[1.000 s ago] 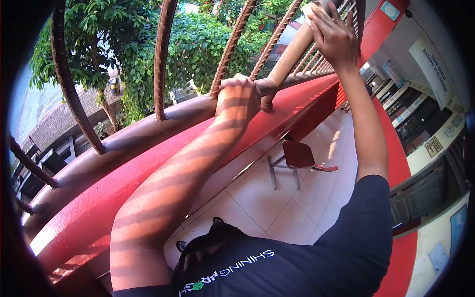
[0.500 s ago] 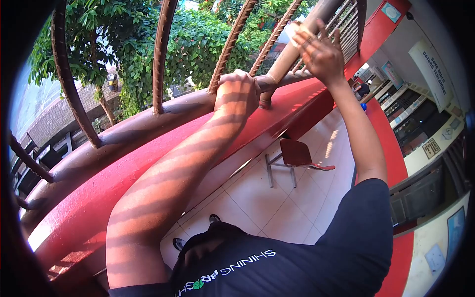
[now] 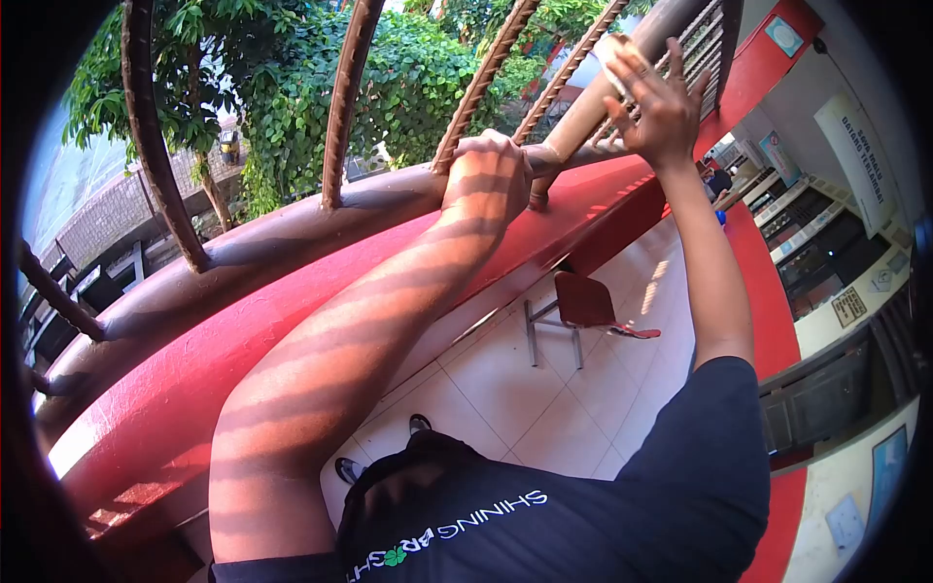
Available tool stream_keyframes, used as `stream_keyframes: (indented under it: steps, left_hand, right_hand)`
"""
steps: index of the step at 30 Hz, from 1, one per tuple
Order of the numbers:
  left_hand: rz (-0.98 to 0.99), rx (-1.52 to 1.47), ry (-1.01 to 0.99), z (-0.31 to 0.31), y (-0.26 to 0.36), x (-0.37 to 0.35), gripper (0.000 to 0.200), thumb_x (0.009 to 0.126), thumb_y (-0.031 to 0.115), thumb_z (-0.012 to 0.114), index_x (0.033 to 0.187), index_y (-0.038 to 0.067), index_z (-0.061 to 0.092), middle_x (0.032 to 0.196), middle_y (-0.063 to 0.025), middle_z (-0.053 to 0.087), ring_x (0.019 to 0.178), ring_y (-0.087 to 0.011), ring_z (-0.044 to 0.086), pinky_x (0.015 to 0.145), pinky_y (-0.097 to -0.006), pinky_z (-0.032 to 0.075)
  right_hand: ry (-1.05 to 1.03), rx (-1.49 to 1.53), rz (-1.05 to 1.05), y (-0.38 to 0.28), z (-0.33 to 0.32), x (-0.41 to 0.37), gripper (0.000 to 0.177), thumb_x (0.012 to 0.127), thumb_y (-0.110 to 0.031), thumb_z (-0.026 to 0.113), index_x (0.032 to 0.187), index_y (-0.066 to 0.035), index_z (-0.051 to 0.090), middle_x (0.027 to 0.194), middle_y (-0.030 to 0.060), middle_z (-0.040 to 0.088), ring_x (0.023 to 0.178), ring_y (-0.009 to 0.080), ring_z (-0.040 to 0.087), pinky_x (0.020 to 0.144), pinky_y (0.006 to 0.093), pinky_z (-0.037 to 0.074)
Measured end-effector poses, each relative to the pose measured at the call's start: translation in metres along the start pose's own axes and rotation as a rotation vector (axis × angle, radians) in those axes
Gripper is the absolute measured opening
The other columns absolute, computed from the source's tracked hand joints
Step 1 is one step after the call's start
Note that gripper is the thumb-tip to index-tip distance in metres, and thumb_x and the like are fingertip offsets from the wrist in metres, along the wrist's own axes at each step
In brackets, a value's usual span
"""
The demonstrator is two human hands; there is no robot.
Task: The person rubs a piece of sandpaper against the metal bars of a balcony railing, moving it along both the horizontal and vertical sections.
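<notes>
My left hand (image 3: 486,185) is closed around the thick brown lower rail (image 3: 389,191) of a metal railing, beside the foot of a ribbed bar (image 3: 481,87). Higher and to the right, my right hand (image 3: 661,117) lies along a thick slanted post (image 3: 589,112). Its thumb and some fingers are spread. Under its foremost fingers shows a small pale, flat piece (image 3: 610,56), held against the post; its material cannot be made out. Striped shadows from the bars cross my left forearm.
Below the railing runs a red ledge (image 3: 262,321). A chair with a reddish-brown seat (image 3: 583,299) stands on the white tiled floor (image 3: 486,398). Trees and climbing plants (image 3: 389,92) grow beyond the bars. Along the right are a wall and a hanging banner (image 3: 850,151); a person (image 3: 717,183) is farther off.
The whole view has shifted slightly, moving the railing rightward in the picture. My right hand has gone a little up along the post, its fingers more spread. My left hand keeps its grip.
</notes>
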State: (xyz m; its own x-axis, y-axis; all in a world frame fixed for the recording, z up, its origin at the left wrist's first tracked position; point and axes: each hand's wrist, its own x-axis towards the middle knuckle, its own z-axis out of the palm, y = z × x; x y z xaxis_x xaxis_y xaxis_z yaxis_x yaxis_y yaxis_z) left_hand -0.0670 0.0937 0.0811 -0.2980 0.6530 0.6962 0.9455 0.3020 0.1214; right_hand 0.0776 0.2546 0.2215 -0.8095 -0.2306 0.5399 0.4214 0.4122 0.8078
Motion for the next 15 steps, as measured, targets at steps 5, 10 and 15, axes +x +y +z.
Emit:
stream_keyframes:
  steps: [5, 10, 15]
  left_hand:
    - [-0.004, -0.015, 0.063, 0.003, -0.001, 0.0, 0.037, 0.096, 0.031, 0.05, 0.081, 0.002, 0.069, 0.077, -0.0143, 0.068, 0.067, -0.0286, 0.07, 0.062, -0.0417, 0.055]
    - [0.023, 0.002, -0.024, -0.005, -0.001, -0.001, 0.039, 0.097, 0.032, 0.048, 0.085, 0.001, 0.069, 0.081, -0.0139, 0.068, 0.072, -0.0298, 0.071, 0.065, -0.0412, 0.055]
    - [-0.002, 0.026, -0.002, 0.003, 0.001, -0.001, 0.041, 0.098, 0.035, 0.048, 0.086, 0.002, 0.069, 0.081, -0.0123, 0.068, 0.073, -0.0287, 0.071, 0.065, -0.0401, 0.055]
  right_hand:
    - [-0.095, 0.272, -0.302, -0.018, 0.013, -0.019, 0.053, 0.087, -0.06, 0.061, 0.127, -0.026, 0.067, 0.128, -0.0061, 0.066, 0.141, 0.0166, 0.041, 0.122, 0.0531, 0.001]
    - [-0.065, 0.133, -0.132, -0.014, 0.005, -0.007, 0.052, 0.087, -0.061, 0.06, 0.121, -0.024, 0.071, 0.129, -0.0027, 0.067, 0.141, 0.0197, 0.042, 0.122, 0.0522, 0.001]
    - [0.158, 0.325, 0.132, 0.007, 0.002, 0.017, 0.049, 0.085, -0.056, 0.064, 0.119, -0.021, 0.073, 0.129, -0.0024, 0.066, 0.132, 0.0213, 0.051, 0.122, 0.0534, 0.009]
